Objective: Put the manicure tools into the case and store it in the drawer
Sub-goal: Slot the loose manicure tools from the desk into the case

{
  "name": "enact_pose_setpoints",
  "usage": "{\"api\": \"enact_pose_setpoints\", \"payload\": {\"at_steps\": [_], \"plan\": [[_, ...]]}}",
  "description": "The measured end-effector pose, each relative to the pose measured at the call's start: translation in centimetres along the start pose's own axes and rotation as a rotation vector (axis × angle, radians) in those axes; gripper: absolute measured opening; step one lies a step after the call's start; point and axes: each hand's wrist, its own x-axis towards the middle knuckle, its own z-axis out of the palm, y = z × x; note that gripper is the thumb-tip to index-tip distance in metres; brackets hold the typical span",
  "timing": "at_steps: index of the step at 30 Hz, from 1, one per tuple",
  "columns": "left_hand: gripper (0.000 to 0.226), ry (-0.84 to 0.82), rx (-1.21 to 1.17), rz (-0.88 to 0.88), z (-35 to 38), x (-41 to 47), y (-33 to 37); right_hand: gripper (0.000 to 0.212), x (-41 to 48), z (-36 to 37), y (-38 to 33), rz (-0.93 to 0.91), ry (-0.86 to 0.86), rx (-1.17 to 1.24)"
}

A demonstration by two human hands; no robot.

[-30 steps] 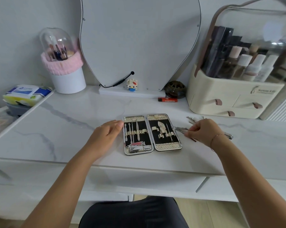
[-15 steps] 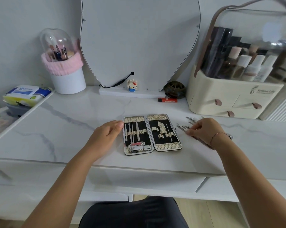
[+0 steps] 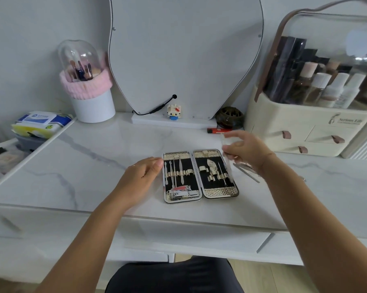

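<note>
The manicure case (image 3: 200, 194) lies open flat on the marble tabletop, metal-rimmed with a black lining. Several slim tools and a nail clipper (image 3: 182, 193) sit in its left half. Its right half holds a few more pieces. My left hand (image 3: 143, 176) rests on the table with its fingertips against the case's left edge. My right hand (image 3: 244, 150) hovers above the case's upper right corner, pinching a thin metal tool that is blurred by motion. Loose metal tools (image 3: 247, 169) lie on the table right of the case, partly under my right wrist.
A mirror (image 3: 186, 53) stands behind the case, with a toy figure (image 3: 173, 112) and a red lighter (image 3: 217, 130) at its base. A cosmetics organiser (image 3: 305, 132) fills the right back, a brush holder (image 3: 91, 102) the left. Wipes packs (image 3: 41, 123) sit far left. Drawer fronts (image 3: 178, 235) run below the tabletop.
My right hand has lifted off the loose tools and moved up and left toward the case's right half with a thin tool. My left hand has stayed at the case's left edge.
</note>
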Motion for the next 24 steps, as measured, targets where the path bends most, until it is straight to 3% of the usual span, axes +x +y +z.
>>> {"api": "enact_pose_setpoints", "payload": {"at_steps": [4, 8, 13, 18, 24], "plan": [[0.044, 0.013, 0.054, 0.018, -0.1, -0.4, 0.9, 0.043, 2.8, 3.6, -1.3, -0.025, -0.088, 0.082], [0.053, 0.004, 0.073, 0.033, -0.2, -0.4, 0.7, 0.056, 5.3, 5.8, -1.9, -0.053, -0.069, 0.035], [0.057, 0.012, 0.071, 0.044, -0.2, -0.3, 0.6, 0.047, 6.6, 6.7, -1.8, -0.045, -0.123, -0.066], [0.047, 0.022, 0.081, 0.05, -0.1, -0.2, 0.7, 0.058, 7.1, 6.7, -1.7, -0.035, -0.168, -0.064], [0.046, 0.033, 0.071, 0.06, -0.2, -0.4, 0.9, 0.044, 7.5, 6.6, -2.0, -0.026, -0.231, -0.115]]}}
